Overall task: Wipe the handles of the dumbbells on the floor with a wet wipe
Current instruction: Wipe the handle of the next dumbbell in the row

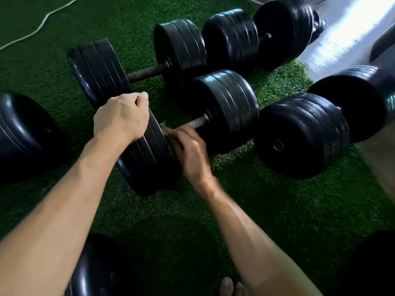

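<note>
A black dumbbell lies in the middle of the green turf, its metal handle [197, 122] running between two stacks of black plates. My left hand [121, 116] rests on top of the near plate stack [149, 159], fingers curled over its edge. My right hand [188, 150] is blurred and wrapped round the near end of the handle; a pale scrap at its fingertips [165, 130] may be the wet wipe, though most of it is hidden. A second dumbbell with a rusty handle [147, 72] lies just behind.
More black dumbbells lie at the back right [265, 37], at the right [303, 133], at the left edge [23, 133] and near my feet [100, 272]. A white rope [44, 20] crosses the turf at the top left. Pale floor [342, 33] borders the turf at the top right.
</note>
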The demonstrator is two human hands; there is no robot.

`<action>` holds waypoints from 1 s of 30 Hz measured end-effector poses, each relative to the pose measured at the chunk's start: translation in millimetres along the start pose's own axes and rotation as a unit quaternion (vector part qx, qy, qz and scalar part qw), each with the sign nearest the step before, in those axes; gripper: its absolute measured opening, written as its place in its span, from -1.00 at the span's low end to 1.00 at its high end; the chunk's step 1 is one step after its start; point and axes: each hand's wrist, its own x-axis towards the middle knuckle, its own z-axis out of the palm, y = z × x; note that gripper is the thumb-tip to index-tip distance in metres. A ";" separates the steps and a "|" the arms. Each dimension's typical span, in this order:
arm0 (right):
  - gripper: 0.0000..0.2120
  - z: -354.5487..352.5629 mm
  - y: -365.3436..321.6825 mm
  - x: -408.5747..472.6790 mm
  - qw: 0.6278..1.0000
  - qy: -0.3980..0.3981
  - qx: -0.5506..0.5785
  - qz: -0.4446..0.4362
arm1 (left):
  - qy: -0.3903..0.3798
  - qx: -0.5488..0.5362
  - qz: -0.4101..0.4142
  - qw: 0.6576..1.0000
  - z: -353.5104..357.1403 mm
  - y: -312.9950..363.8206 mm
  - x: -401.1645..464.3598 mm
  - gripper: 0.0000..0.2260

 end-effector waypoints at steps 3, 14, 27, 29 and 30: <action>-0.84 -2.4 -6.7 0.5 0.999 -0.038 0.022 -0.003 | -0.021 -0.012 -0.010 1.000 -2.0 -4.6 9.0 -0.58; -0.84 -11.2 16.2 7.9 0.992 0.107 -0.051 0.039 | 0.019 -0.017 0.013 1.000 2.4 -0.8 -14.1 -0.57; -0.87 -38.8 19.9 -27.3 0.985 0.132 -0.090 0.070 | 0.134 0.006 0.108 0.985 33.4 2.0 -92.2 -0.53; -0.86 -40.4 17.9 -35.2 0.981 0.143 -0.100 0.082 | 0.143 0.010 0.119 0.983 34.9 3.7 -109.5 -0.57; -0.86 -41.3 16.6 -39.4 0.983 0.140 -0.091 0.071 | 0.149 0.007 0.125 0.981 34.7 3.4 -116.6 -0.60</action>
